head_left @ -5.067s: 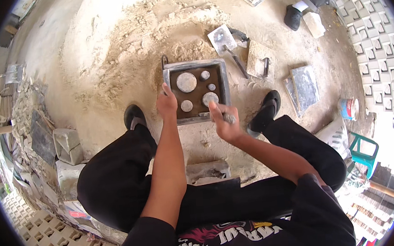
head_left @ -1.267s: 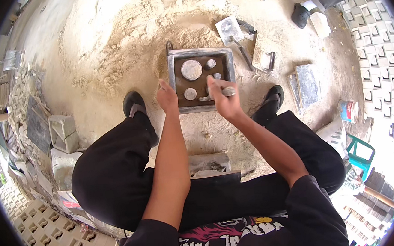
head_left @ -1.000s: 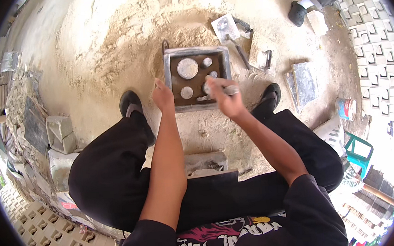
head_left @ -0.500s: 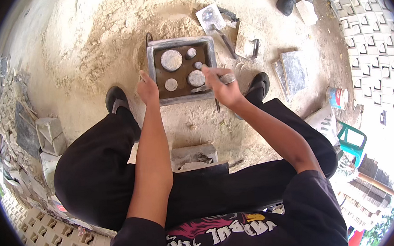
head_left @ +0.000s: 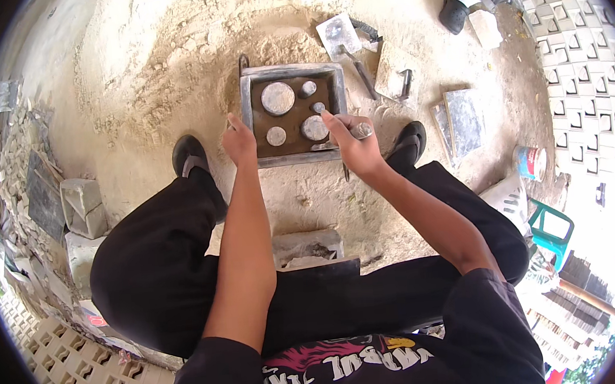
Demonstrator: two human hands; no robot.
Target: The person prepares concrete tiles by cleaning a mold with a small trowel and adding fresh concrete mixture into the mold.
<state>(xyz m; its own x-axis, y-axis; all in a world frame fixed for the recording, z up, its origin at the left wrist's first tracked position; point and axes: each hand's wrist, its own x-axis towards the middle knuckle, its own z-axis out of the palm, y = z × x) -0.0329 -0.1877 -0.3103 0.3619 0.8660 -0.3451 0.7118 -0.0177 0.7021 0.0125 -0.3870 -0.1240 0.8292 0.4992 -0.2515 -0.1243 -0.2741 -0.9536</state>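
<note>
Between my feet sits a rectangular metal moulding frame (head_left: 298, 159), filled with dark, packed sand (head_left: 290, 114). Several pale round discs of different sizes lie in the sand, the widest being a large disc (head_left: 278, 98) at the upper left. My right hand (head_left: 353, 145) is closed around a small trowel (head_left: 324, 146), whose thin blade reaches over the sand just below the lower right disc (head_left: 314, 127). The rounded handle end sticks out past my fist. My left hand (head_left: 239, 141) is curled at the frame's left wall, thumb up; what its fingers hold is hidden.
Loose sand (head_left: 166, 51) spreads beyond the frame. A hammer-like tool (head_left: 360, 72), a square plate (head_left: 338, 36) and dark flat slabs (head_left: 463, 118) lie to the right. Blocks (head_left: 83, 208) stand left; a paint can (head_left: 531, 163) and green stool (head_left: 550, 230) stand right. Another person's foot (head_left: 453, 14) is at upper right.
The whole view has shifted slightly, so the frame appears a little lower and further right. My right hand stays over the lower right corner with the trowel. Another person's hand now shows at the top right.
</note>
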